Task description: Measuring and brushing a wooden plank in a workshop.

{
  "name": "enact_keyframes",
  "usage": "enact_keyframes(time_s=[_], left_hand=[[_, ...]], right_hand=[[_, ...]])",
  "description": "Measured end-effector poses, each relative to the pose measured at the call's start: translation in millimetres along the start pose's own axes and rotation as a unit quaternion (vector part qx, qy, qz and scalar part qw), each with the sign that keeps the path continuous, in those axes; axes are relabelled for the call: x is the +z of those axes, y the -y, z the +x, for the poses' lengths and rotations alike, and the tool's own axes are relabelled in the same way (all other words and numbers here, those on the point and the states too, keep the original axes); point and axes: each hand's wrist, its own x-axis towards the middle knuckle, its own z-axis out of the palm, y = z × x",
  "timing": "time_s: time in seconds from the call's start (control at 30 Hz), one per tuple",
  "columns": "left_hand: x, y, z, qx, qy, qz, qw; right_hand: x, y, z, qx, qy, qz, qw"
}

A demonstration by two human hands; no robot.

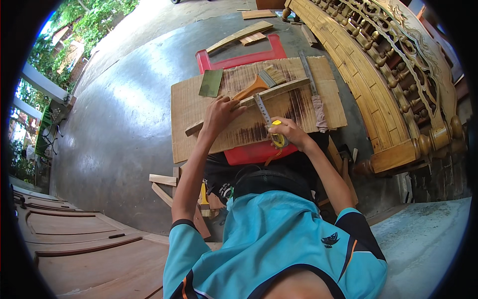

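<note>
1. A smooth grey floor [124,94] spreads out to the left and far side, with a carved wooden bench [386,114] standing along the right. In the middle, a broad board makes a rough counter [185,107] over a red plastic stool [249,155].

2. A narrow wood strip [286,89] lies slantwise on the counter, its left end nearer the person and its right end farther off. The tape measure [279,134] is at the counter's near edge, right of the middle, with its blade drawn out toward the far left and meeting the strip.

3. The right hand [290,133] has its fingers clamped around the yellow tape case. The left hand [219,114] lies on the left half of the strip with its fingers bent over the wood; whether they pinch it or only press down, I cannot tell.

4. Beyond the strip lie a brush with an orange handle [247,90] and, left of it, a green sheet [211,82]. To the right is a long blade tool with a wrapped handle [319,112].

5. To do this well, I would keep the tape blade flat and square to the strip's edge, since a slanted blade reads long. Whether its end hooks the wood is too small to tell, so check that. Firm left-hand pressure should stop the strip from rocking, and the brush handle, close by the left fingers, is best kept from nudging it.
</note>
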Motion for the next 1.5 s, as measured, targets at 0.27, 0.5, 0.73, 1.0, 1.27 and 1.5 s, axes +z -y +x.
enact_keyframes(time_s=[0.27, 0.5, 0.73, 1.0, 1.27, 1.5], left_hand=[[0.3, 9.9, 12.8, -0.007, 0.051, -0.009, 0.999], [-5.1, -7.9, 10.5, -0.053, 0.094, -0.008, 0.994], [-7.4, -15.5, 14.6, -0.027, 0.153, -0.009, 0.988], [-9.5, -17.8, 15.9, -0.043, 0.142, -0.042, 0.988], [-11.6, -21.0, 15.8, -0.072, 0.132, -0.078, 0.986], [-14.5, -20.9, 17.3, -0.088, 0.146, -0.087, 0.982]], right_hand=[[2.9, 10.3, 4.7, 0.042, -0.008, -0.005, 0.999], [11.4, -4.2, 14.6, 0.08, 0.045, 0.159, 0.983], [-4.5, -5.4, 17.9, 0.058, 0.128, 0.272, 0.952], [-22.3, 3.3, 21.4, 0.071, 0.103, 0.115, 0.985], [-17.4, -5.4, 14.3, 0.059, 0.134, 0.25, 0.957], [-14.7, -7.2, 14.5, 0.054, 0.132, 0.265, 0.954]])
